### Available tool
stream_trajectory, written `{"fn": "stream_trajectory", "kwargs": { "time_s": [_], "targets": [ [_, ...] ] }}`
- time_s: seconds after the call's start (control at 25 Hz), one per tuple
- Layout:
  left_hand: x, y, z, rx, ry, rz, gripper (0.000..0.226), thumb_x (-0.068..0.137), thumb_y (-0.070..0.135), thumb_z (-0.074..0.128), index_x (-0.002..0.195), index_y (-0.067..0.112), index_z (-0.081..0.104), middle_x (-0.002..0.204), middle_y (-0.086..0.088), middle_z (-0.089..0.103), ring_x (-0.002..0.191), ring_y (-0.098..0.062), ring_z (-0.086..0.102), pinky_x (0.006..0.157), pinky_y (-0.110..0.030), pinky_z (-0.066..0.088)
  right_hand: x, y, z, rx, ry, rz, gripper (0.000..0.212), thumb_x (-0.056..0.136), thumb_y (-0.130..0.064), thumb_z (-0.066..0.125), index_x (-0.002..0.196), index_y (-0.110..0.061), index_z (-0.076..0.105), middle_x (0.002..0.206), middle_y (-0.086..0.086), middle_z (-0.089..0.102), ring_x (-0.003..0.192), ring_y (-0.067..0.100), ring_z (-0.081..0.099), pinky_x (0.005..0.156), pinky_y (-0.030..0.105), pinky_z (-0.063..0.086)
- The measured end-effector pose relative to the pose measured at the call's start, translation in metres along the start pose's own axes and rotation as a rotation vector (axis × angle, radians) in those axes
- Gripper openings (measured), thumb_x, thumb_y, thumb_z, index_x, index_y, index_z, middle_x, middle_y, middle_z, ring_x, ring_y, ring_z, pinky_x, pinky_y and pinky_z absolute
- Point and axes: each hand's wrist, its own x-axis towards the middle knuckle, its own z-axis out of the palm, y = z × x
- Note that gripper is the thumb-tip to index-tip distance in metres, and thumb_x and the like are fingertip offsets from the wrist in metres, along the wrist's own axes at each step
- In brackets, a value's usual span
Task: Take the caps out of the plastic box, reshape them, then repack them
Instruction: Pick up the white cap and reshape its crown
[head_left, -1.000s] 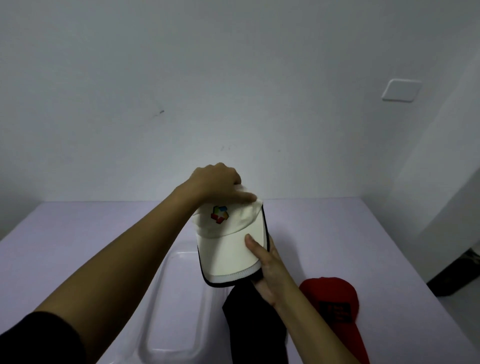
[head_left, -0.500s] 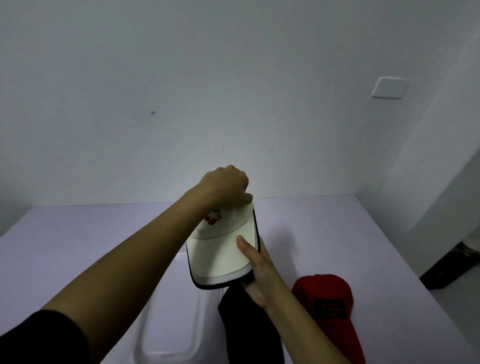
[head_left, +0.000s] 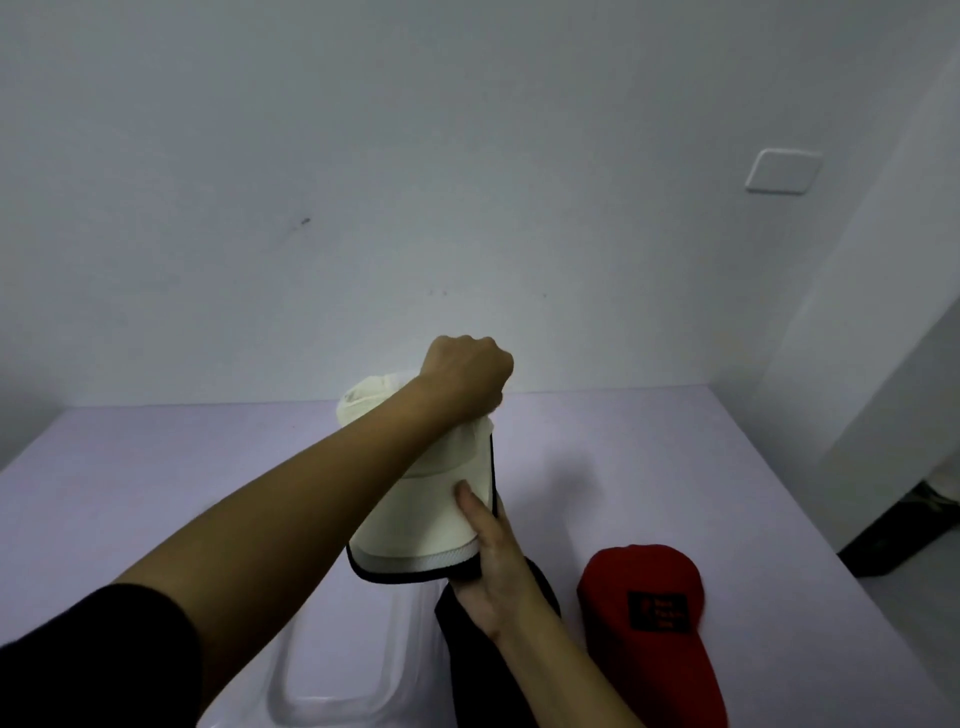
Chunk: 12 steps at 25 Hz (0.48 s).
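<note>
I hold a cream cap (head_left: 421, 514) with a black-edged brim in the air above the table. My left hand (head_left: 467, 376) is clenched on the front of its crown, which bulges out to the left of my forearm. My right hand (head_left: 493, 561) grips the brim's right edge, thumb on top. Below the cap a clear plastic box (head_left: 332, 670) lies on the table with nothing visible in it. A black cap (head_left: 483, 670) lies right of the box, partly hidden by my right forearm. A red cap (head_left: 649, 603) with a dark patch rests farther right.
The lilac table (head_left: 130, 499) runs back to a white wall (head_left: 363, 182). A white partition stands at the right, with a dark gap to the floor beyond the table's right edge. A white wall plate (head_left: 782, 171) sits high on the right.
My left hand has closed into a fist on the crown, covering the coloured logo and pushing the crown out to the left. The brim has tilted steeper. The view shifted slightly.
</note>
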Motion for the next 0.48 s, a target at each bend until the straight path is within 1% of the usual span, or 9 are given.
{"fn": "stream_trajectory", "kwargs": {
  "time_s": [0.04,0.08,0.16,0.2,0.24,0.32,0.4,0.44,0.48],
  "targets": [
    [0.002,-0.001,-0.001,-0.007,0.078,-0.033,0.028,0.095,0.031,0.049,0.084,0.006,0.056,0.087,-0.008,0.06,0.076,-0.028,0.056,0.064,-0.032,0.036,-0.001,0.003,0.0,0.001,-0.016,0.008,0.057,0.078,-0.027,0.069,0.132,-0.02,0.052,0.128,0.013,0.063,0.118,0.032,0.059,0.092,0.044,0.053],
    [0.003,-0.003,-0.005,-0.058,0.174,-0.067,0.036,0.096,0.037,0.045,0.084,0.005,0.058,0.08,-0.007,0.057,0.074,-0.028,0.058,0.063,-0.032,0.036,-0.002,0.006,-0.001,0.002,-0.022,0.012,0.056,0.078,-0.027,0.068,0.131,-0.02,0.053,0.128,0.013,0.063,0.118,0.032,0.059,0.093,0.044,0.052],
    [0.001,-0.017,-0.018,-0.323,0.337,-0.1,0.051,0.094,0.052,0.039,0.073,0.009,0.056,0.071,-0.005,0.055,0.07,-0.028,0.059,0.062,-0.032,0.04,-0.003,0.005,-0.006,0.024,-0.006,0.01,0.059,0.076,-0.027,0.07,0.132,-0.018,0.053,0.127,0.013,0.063,0.118,0.031,0.059,0.095,0.044,0.052],
    [-0.001,-0.027,-0.023,-0.483,0.344,-0.103,0.055,0.092,0.056,0.038,0.069,0.01,0.056,0.069,-0.004,0.06,0.067,-0.025,0.06,0.063,-0.031,0.043,-0.003,0.002,-0.009,0.043,0.011,0.002,0.066,0.072,-0.03,0.075,0.132,-0.018,0.052,0.128,0.013,0.063,0.117,0.031,0.06,0.093,0.043,0.053],
    [-0.003,-0.041,-0.023,-0.644,0.316,-0.088,0.056,0.091,0.057,0.039,0.069,0.011,0.06,0.071,-0.003,0.065,0.067,-0.022,0.062,0.066,-0.031,0.046,-0.002,-0.003,-0.014,0.063,0.026,-0.013,0.075,0.065,-0.033,0.081,0.133,-0.019,0.052,0.128,0.013,0.063,0.116,0.03,0.061,0.089,0.041,0.055],
    [-0.009,-0.068,-0.014,-0.906,0.155,-0.038,0.051,0.091,0.055,0.042,0.084,0.014,0.071,0.084,-0.001,0.072,0.076,-0.015,0.068,0.076,-0.031,0.051,0.001,-0.016,-0.02,0.089,0.052,-0.046,0.09,0.051,-0.038,0.089,0.131,-0.019,0.053,0.127,0.012,0.064,0.111,0.027,0.064,0.079,0.037,0.058],
    [-0.018,-0.083,0.006,-0.995,-0.037,-0.002,0.044,0.09,0.053,0.047,0.096,0.017,0.072,0.098,-0.001,0.072,0.092,-0.016,0.067,0.088,-0.036,0.052,0.004,-0.027,-0.023,0.09,0.061,-0.058,0.094,0.045,-0.04,0.09,0.129,-0.018,0.055,0.124,0.011,0.066,0.105,0.025,0.067,0.072,0.033,0.058],
    [-0.021,-0.083,0.017,-1.026,-0.091,0.009,0.041,0.09,0.05,0.049,0.097,0.016,0.071,0.1,-0.004,0.071,0.095,-0.019,0.066,0.089,-0.039,0.051,0.006,-0.029,-0.023,0.086,0.064,-0.06,0.095,0.044,-0.04,0.091,0.129,-0.018,0.056,0.124,0.011,0.066,0.104,0.024,0.068,0.071,0.033,0.058],
    [-0.022,-0.08,0.028,-1.081,-0.107,0.024,0.036,0.091,0.045,0.051,0.096,0.014,0.07,0.099,-0.006,0.071,0.095,-0.022,0.065,0.088,-0.04,0.051,0.007,-0.03,-0.022,0.083,0.067,-0.058,0.095,0.043,-0.04,0.091,0.128,-0.018,0.056,0.123,0.01,0.066,0.103,0.024,0.068,0.07,0.032,0.058]
  ]
}}
